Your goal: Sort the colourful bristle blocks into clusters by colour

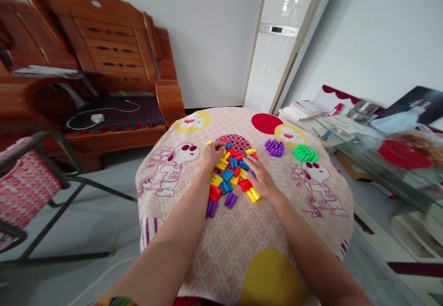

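A mixed pile of small plastic pegs in red, yellow, blue and purple lies mid-table; a blue group [227,175] is near its centre. At the pile's far left edge is my left hand [212,154], its fingers curled together and pointing down. What they pinch, if anything, is hidden. My right hand [260,175] rests over the right side with fingers stretched out, touching blue and red pieces. Just below that hand lie yellow pegs [254,195]. Purple pegs [230,200] sit at the near edge. Apart to the right stand a purple cluster [274,147] and a green cluster [305,153].
A patterned cloth covers the round table [242,237]. To the left are a wooden bench [114,52] and a folding chair [27,186]. On the right, a glass-topped cabinet [374,163] holds papers and a red bowl [404,154]. A white air conditioner [268,66] stands behind.
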Demonstrator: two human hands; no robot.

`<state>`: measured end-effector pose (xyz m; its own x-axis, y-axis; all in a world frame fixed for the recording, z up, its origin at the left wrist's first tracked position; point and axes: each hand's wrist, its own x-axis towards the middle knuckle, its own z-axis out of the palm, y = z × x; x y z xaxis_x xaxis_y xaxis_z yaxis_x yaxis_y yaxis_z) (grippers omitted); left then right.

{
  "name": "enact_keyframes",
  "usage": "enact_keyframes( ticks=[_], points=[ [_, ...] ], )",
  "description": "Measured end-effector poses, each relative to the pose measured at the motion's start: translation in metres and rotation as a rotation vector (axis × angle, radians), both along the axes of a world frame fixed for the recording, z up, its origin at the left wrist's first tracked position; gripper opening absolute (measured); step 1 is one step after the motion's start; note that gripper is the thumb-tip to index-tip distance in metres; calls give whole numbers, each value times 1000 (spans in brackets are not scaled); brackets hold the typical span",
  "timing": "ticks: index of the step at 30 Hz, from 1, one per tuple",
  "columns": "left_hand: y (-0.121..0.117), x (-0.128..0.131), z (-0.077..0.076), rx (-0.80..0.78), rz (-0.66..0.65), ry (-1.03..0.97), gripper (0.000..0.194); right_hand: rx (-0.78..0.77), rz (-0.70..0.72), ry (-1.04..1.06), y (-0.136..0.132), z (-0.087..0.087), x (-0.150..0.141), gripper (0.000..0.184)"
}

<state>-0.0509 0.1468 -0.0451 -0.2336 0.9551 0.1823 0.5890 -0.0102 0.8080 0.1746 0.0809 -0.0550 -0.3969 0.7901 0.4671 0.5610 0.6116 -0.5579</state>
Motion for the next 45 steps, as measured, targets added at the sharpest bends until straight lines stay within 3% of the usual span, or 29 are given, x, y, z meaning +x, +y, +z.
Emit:
enact_keyframes(
  ticks=[4,10,15,21,27,30,36,40,45],
  points=[
    [4,0,-4,0,9,-10,29,-55,-2,0,6,-6,-2,30],
    [6,1,-4,21,0,-14,30,-181,-92,184,6,-3,6,34],
    [4,2,1,7,9,3,30,-167,-95,209,3,2,8,15],
    [6,2,-1,-10,19,14,30,-74,-116,107,-6,9,12,18],
    [9,1,-6,21,4,-9,29,130,187,-204,-37,15,-32,49],
    [10,1,-8,35,4,-23,29,162,209,-350,-47,15,-51,56],
    [10,1,-9,41,8,-21,29,210,118,-496,-45,20,-54,36],
    [10,1,-10,46,6,-35,29,245,169,-533,-44,23,-49,25],
    [11,1,-10,36,5,-21,31,222,204,-453,-39,23,-40,25]
  ],
)
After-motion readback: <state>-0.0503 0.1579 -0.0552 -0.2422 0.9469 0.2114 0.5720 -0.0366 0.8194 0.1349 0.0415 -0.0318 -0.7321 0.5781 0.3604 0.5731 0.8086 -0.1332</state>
